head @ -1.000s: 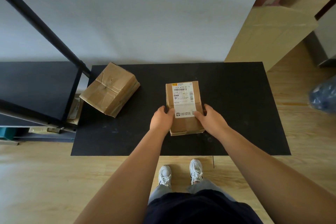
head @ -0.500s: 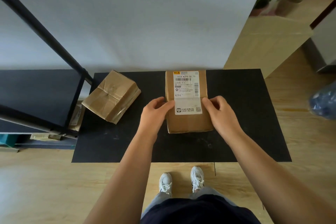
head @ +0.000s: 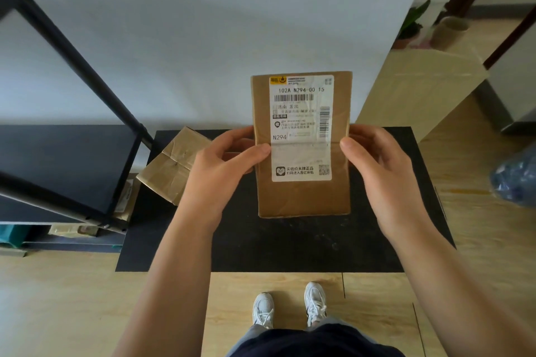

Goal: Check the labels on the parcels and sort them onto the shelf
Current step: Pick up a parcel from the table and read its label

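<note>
I hold a brown cardboard parcel (head: 303, 197) upright above the black table (head: 304, 243), its white shipping label (head: 301, 127) facing me and reading N294. My left hand (head: 220, 171) grips its left edge, thumb on the front. My right hand (head: 383, 174) grips its right edge the same way. A second brown taped parcel (head: 171, 171) lies on the table's left part, partly hidden behind my left hand. The black metal shelf (head: 58, 165) stands to the left of the table.
A small parcel (head: 126, 197) lies on a lower shelf level at the left. A large cardboard box (head: 420, 87) stands at the right beyond the table, and a blue plastic bag (head: 516, 177) lies on the wooden floor. A white wall rises behind the table.
Both hands have lifted the labelled parcel off the table and raised it toward the camera, tilting it upright so the label faces me. The other parcel has not moved.
</note>
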Available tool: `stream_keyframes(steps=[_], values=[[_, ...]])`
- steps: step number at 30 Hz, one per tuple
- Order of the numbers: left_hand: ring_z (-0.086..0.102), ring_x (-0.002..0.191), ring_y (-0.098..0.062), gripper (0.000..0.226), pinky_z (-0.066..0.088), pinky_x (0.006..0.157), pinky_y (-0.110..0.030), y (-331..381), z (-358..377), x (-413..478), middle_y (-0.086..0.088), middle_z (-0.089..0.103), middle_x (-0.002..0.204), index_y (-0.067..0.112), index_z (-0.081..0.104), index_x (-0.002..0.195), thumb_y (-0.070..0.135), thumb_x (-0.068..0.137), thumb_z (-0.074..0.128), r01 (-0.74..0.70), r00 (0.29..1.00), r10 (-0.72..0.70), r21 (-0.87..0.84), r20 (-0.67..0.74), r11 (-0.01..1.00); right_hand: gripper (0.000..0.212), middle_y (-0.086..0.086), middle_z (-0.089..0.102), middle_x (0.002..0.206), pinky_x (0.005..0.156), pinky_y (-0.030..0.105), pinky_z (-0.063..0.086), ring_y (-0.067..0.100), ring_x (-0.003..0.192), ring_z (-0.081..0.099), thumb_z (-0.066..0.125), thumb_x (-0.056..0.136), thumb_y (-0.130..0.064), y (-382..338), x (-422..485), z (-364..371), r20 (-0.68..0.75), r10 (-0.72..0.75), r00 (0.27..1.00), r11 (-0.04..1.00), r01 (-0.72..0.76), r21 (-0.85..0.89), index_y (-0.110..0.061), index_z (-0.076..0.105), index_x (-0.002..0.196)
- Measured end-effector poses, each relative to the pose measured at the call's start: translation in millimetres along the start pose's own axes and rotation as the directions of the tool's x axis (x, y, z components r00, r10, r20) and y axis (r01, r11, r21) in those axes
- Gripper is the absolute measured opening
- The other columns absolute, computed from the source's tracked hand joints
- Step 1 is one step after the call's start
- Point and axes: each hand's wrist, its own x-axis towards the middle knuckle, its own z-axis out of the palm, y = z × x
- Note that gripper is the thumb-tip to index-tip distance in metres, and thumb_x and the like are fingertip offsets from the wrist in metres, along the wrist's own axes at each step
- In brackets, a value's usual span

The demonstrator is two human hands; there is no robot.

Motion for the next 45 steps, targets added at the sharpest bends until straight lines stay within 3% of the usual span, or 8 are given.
stream_keyframes(steps=[14, 20, 25, 34, 37, 40, 45], values=[[0.073, 0.102, -0.011, 0.042, 0.053, 0.099, -0.045, 14, -15, -6, 0.011, 0.078, 0.105, 0.033, 0.069, 0.122, 0.034, 0.081, 0.078, -0.088, 0.996, 0.088, 0.062, 0.011, 0.994, 0.02, -0.008, 0.074, 0.105, 0.081, 0.018, 0.053, 0.004, 0.101, 0.069, 0.065, 0.092, -0.018, -16, -6, 0, -0.007, -0.058, 0.998, 0.992, 0.059, 0.109, -0.019, 0.064, 0.112], [0.074, 0.099, -0.005, 0.046, 0.054, 0.093, -0.033, 26, -19, -11, 0.013, 0.078, 0.105, 0.03, 0.068, 0.124, 0.025, 0.08, 0.078, -0.141, 0.99, 0.139, 0.066, 0.037, 0.988, 0.024, -0.007, 0.074, 0.098, 0.079, 0.015, 0.051, 0.005, 0.097, 0.069, 0.063, 0.085, -0.017, -24, -8, 0, -0.012, -0.108, 0.994, 0.983, 0.109, 0.151, -0.014, 0.063, 0.108], [0.073, 0.094, 0.001, 0.05, 0.051, 0.075, -0.014, 32, -21, -14, 0.019, 0.077, 0.102, 0.032, 0.068, 0.124, 0.031, 0.076, 0.079, -0.171, 0.984, 0.166, 0.09, 0.061, 0.981, 0.022, -0.008, 0.074, 0.093, 0.077, 0.013, 0.05, 0.005, 0.094, 0.069, 0.061, 0.082, -0.019, -30, -9, 0, -0.027, -0.13, 0.991, 0.977, 0.133, 0.168, -0.016, 0.062, 0.104], [0.075, 0.097, -0.015, 0.04, 0.054, 0.097, -0.042, 31, -25, -13, 0.006, 0.079, 0.097, 0.03, 0.072, 0.114, 0.042, 0.077, 0.079, -0.127, 0.992, 0.127, 0.065, -0.002, 0.99, 0.017, -0.007, 0.074, 0.092, 0.075, 0.019, 0.052, 0.005, 0.091, 0.07, 0.062, 0.083, -0.029, -34, -8, 9, -0.059, -0.105, 0.993, 0.981, 0.113, 0.155, -0.02, 0.065, 0.097], [0.075, 0.095, -0.015, 0.035, 0.058, 0.092, -0.038, 32, -26, -15, 0.002, 0.08, 0.098, 0.023, 0.073, 0.112, 0.042, 0.082, 0.076, -0.117, 0.993, 0.118, 0.05, -0.01, 0.992, 0.019, -0.01, 0.072, 0.084, 0.073, 0.019, 0.051, 0.003, 0.085, 0.069, 0.062, 0.083, -0.033, -35, -7, 11, -0.08, -0.099, 0.992, 0.986, 0.109, 0.123, -0.019, 0.065, 0.094], [0.075, 0.092, -0.015, 0.03, 0.059, 0.087, -0.033, 34, -25, -16, 0.001, 0.08, 0.096, 0.019, 0.074, 0.106, 0.04, 0.084, 0.071, -0.11, 0.994, 0.111, 0.054, -0.016, 0.992, 0.015, -0.008, 0.071, 0.08, 0.076, 0.029, 0.052, 0.011, 0.084, 0.07, 0.064, 0.082, -0.037, -35, -7, 11, -0.084, -0.09, 0.992, 0.989, 0.099, 0.113, -0.023, 0.065, 0.088], [0.075, 0.097, -0.023, 0.028, 0.057, 0.095, -0.044, 37, -26, -18, 0.002, 0.081, 0.094, 0.021, 0.076, 0.098, 0.044, 0.083, 0.07, -0.119, 0.993, 0.12, 0.038, -0.018, 0.992, 0.027, -0.002, 0.07, 0.082, 0.083, 0.049, 0.056, 0.025, 0.087, 0.07, 0.066, 0.074, -0.049, -39, -10, 10, -0.084, -0.094, 0.992, 0.987, 0.104, 0.125, -0.025, 0.064, 0.086]])
